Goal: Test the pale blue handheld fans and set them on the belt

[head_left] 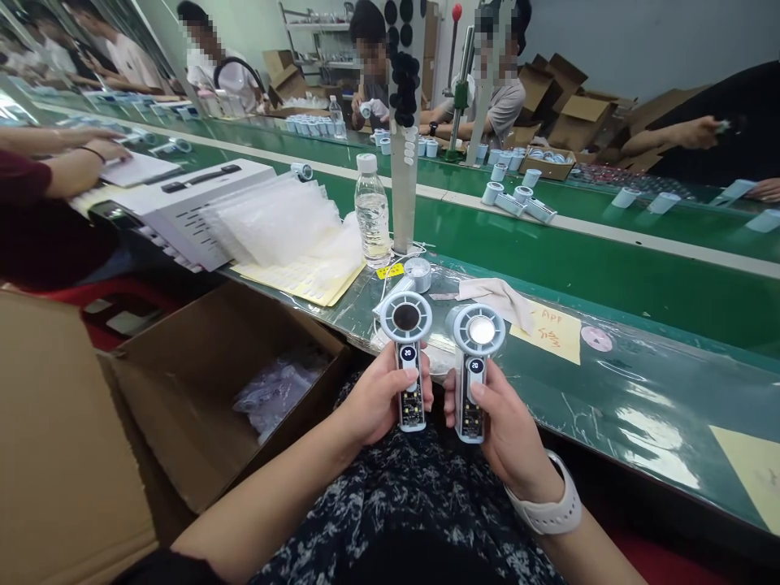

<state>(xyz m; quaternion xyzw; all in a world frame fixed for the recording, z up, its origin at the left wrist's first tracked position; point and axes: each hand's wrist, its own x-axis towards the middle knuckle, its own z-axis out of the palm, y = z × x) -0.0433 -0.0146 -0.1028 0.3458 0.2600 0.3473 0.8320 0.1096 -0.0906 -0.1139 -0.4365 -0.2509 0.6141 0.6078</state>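
Box (183, 390) is standing open at the left. Left hand (381, 398) is gripping the dark fan (407, 357) by its handle, thumb lying on the front. Just beside it, right hand (500, 422) is clasping the bright fan (476, 366) the same way. Both fans are standing upright over the lap, displays showing 20, heads reaching the bench (639, 398) edge, where a note (548, 333) is lying further right

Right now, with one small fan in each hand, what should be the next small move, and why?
Probably lay both down on the table: the left hand holds the dark-centred fan, the right hand the shiny-centred fan, and both already read 20.
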